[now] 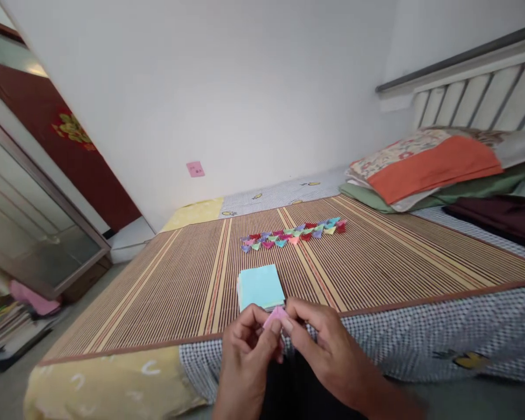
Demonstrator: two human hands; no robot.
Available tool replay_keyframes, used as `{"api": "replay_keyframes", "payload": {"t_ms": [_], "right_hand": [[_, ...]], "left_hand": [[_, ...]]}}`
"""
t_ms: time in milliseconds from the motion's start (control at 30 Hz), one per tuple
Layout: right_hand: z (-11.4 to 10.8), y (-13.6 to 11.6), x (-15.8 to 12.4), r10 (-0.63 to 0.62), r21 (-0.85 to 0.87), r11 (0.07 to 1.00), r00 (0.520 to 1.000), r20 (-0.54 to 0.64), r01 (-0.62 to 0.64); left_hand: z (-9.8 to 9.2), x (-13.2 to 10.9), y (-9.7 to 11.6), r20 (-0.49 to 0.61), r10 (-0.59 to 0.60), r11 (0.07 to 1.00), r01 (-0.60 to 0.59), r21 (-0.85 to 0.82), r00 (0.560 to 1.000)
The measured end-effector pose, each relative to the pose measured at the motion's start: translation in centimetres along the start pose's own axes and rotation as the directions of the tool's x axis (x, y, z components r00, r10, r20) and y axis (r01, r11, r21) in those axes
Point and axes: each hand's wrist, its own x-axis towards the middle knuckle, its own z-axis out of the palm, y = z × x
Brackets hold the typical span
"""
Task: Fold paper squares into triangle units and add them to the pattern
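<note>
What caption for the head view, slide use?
Left hand and right hand pinch pink paper near a blue-topped stack, folded pieces beyond.

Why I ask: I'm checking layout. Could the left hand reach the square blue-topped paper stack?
Probably yes: the paper stack lies just ahead, top uncovered, though the left hand holds folded pink paper.

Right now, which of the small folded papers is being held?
The pink folded paper, pinched between the fingers of the left hand and right hand; the other folded papers lie in rows on the striped mat.
</note>
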Motion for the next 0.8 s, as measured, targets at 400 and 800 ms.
{"api": "replay_keyframes", "payload": {"t_ms": [400,800], "right_hand": [[-0.4,-1.9,-2.5,0.007,0.052,0.999,0.995,0.102,-0.012],[0.7,-1.3,-2.9,-0.058,0.059,0.997,0.998,0.025,0.057]], "left_hand": [[-0.2,-3.2,-0.3,0.064,0.007,0.998,-0.003,-0.06,0.998],[0.4,-3.6,-0.6,-0.078,0.099,0.995,-0.1,-0.009,0.992]]}}
